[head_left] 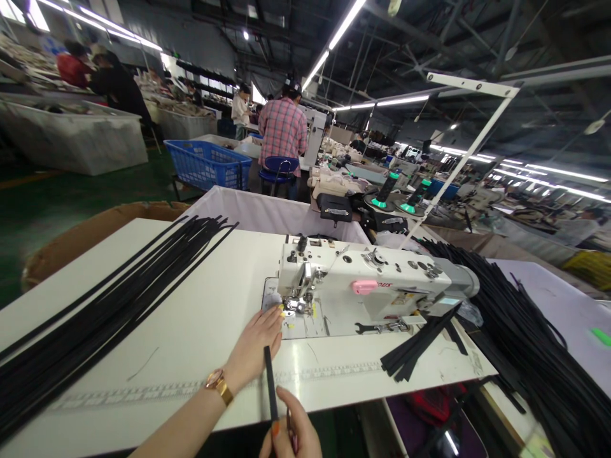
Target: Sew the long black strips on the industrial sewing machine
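Note:
My left hand [258,329] lies with fingers stretched out on the bed of a white sewing machine [344,273], its fingertips beside the presser foot [298,305]. A small yellow bit [282,310] shows at those fingertips; whether the hand grips it is unclear. At the table's front edge, my right hand [293,432] is closed on a narrow black strap [270,381]. The strap's upper end reaches up beside my left hand. Something thin and dark reddish also shows between the right fingers, too small to name.
Long black straps [128,292] lie across the table's left side. Shorter straps [415,346] and a wrench [367,328] lie right of the needle area. A big strap bundle [525,331] hangs at far right. A blue basket [205,162] and a seated person [284,130] are beyond.

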Demonstrator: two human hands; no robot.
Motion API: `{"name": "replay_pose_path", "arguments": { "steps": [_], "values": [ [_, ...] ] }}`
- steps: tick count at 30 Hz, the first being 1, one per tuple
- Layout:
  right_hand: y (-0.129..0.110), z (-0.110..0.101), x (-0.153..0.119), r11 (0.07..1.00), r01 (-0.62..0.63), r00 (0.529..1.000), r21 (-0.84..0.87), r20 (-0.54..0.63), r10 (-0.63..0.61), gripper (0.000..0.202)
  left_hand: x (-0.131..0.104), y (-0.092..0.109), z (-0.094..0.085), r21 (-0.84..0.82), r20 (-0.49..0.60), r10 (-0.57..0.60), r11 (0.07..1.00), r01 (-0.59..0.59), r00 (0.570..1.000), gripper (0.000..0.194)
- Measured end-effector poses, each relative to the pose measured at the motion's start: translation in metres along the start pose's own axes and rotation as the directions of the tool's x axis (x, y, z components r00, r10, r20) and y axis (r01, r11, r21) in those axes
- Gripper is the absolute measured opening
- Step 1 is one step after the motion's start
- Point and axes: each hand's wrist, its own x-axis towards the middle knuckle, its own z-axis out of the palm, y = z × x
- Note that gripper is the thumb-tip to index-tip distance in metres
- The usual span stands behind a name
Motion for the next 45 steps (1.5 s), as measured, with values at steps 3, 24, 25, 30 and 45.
{"name": "replay_pose_path", "arguments": {
  "steps": [3,24,25,30,45],
  "values": [
    [-0.017,-0.011,0.017,0.995,0.071,0.997,-0.071,-0.014,-0.072,0.072,-0.001,-0.002,0.000,-0.024,-0.014,-0.040,0.999,0.039,0.999,0.041],
    [-0.082,-0.010,0.090,1.000,0.003,0.996,-0.029,0.090,-0.001,0.022,-0.001,-0.004,-0.002,0.019,0.023,0.002,1.000,-0.003,1.000,0.038],
    [-0.082,-0.010,0.091,0.999,0.003,0.996,-0.039,0.086,0.000,0.023,-0.001,-0.003,-0.002,0.019,0.023,0.001,1.000,-0.002,1.000,0.038],
    [-0.079,-0.008,0.100,0.997,0.072,0.995,-0.023,0.066,-0.070,0.014,0.000,-0.003,-0.001,0.031,0.026,-0.011,0.999,0.010,1.000,0.038],
    [-0.068,-0.006,0.107,0.996,0.085,0.996,-0.009,0.026,-0.084,0.012,0.003,-0.002,-0.002,0.061,0.057,-0.006,0.998,0.003,0.998,0.040]
  ]
}}
